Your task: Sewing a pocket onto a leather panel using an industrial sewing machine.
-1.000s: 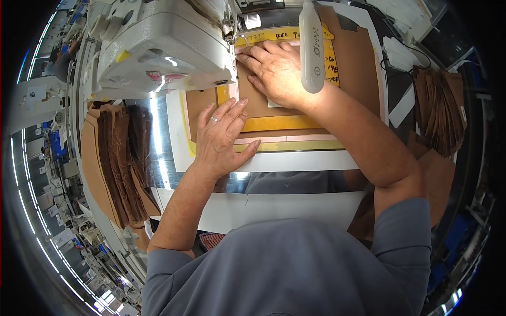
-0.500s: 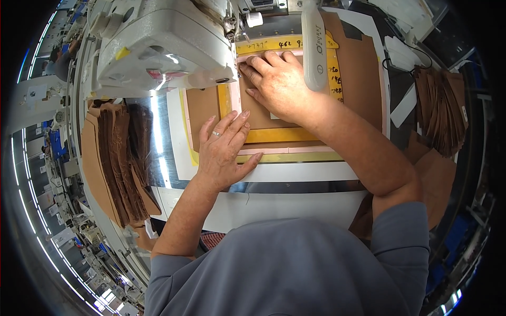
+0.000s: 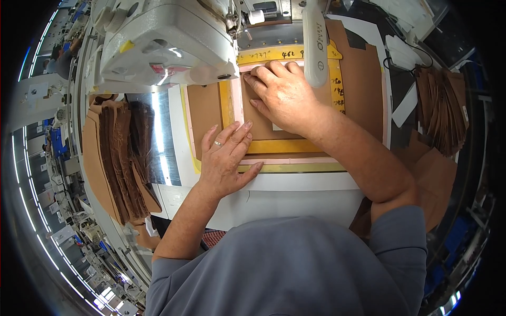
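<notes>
red-and-white label [image 3: 159,69]: sewing machine front | small yellow sticker [image 3: 126,46]: machine's upper left

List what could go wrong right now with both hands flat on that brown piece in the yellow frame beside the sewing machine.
1. The right hand has its fingertips close under the sewing machine head; if the machine runs, they could be caught.
2. The left hand presses the yellow frame at its near edge only; uneven pressure might shift the brown piece out of line.
3. The stacked brown pieces at the left lean near the table edge and might slide off.
</notes>
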Demonstrator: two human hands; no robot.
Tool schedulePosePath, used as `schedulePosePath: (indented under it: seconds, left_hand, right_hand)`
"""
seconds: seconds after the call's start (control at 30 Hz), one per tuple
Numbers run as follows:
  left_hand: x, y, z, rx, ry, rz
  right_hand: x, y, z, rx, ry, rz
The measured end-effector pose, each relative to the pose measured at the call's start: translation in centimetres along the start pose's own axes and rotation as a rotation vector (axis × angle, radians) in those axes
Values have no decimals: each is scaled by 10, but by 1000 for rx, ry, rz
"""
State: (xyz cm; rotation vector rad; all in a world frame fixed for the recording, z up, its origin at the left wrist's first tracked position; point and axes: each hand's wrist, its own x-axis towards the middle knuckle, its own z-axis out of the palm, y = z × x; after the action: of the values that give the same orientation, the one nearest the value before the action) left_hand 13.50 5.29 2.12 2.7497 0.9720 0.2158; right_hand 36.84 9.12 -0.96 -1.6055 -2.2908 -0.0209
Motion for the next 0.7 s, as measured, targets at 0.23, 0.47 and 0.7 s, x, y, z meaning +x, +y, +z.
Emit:
schedulePosePath:
  seconds: [0.23, 0.47, 0.7]
  left_hand:
    - [19, -2, -14, -63, -46, 7]
    - [76, -15, 14, 84, 220, -64]
    - [74, -23, 25, 172, 228, -52]
  right_hand:
    - [-4, -1, 1, -17, 57, -9]
    - [-8, 6, -2, 127, 138, -59]
    - [-31, 66, -32, 139, 336, 152]
